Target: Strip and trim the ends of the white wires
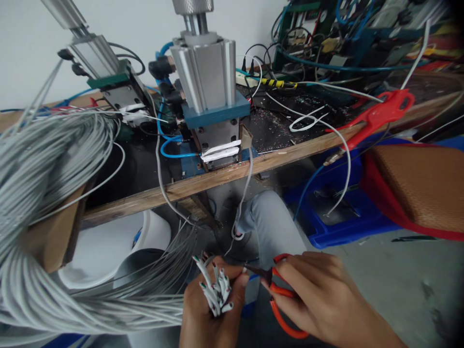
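My left hand (206, 309) is closed round a bundle of white cables (217, 290), whose cut ends stick up above the fist with small coloured wire tips. From that fist the grey-white cables (108, 309) trail off to the left. In my right hand (319, 295) is a pair of scissors (281, 299) with orange-red handles and dark blades. The blade tips are at my left thumb and forefinger, beside one short white cable end (244, 270). Whether the blades touch that end I cannot tell.
A pneumatic press (206, 82) stands at the wooden bench edge (174, 191), a second press (94, 58) behind it. Coiled cable (72, 150) covers the left side. A red air gun (384, 116) rests on the right edge. Below are a white bucket (155, 232) and blue stool (326, 234).
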Demonstrator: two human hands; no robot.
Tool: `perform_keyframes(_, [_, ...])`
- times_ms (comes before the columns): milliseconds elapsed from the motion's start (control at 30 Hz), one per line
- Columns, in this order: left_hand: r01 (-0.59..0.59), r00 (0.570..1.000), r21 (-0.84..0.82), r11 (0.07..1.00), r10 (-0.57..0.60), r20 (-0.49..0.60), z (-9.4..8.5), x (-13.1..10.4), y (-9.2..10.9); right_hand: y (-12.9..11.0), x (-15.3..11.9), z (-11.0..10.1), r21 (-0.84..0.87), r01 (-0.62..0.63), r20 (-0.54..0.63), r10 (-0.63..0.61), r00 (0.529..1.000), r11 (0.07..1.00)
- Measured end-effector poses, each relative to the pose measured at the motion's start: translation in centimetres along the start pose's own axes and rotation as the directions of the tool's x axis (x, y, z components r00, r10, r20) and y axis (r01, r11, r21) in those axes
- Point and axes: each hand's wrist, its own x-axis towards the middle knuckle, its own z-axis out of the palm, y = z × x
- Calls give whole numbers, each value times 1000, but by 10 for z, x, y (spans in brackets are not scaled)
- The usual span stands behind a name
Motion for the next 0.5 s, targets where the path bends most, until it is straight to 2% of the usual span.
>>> perform_keyframes(167, [-51, 999, 44, 998, 50, 12, 2, -2, 3, 5, 2, -4, -46, 67, 12, -67, 998, 997])
perform_keyframes(367, [-173, 985, 217, 961, 168, 43, 4, -9, 1, 11, -9, 5, -22, 11, -77, -13, 997, 1000])
perform_keyframes(500, [-191, 981, 322, 927, 168, 100, 5, -19, -4, 14, -13, 9, -20, -4, -123, 1, 992, 1000])
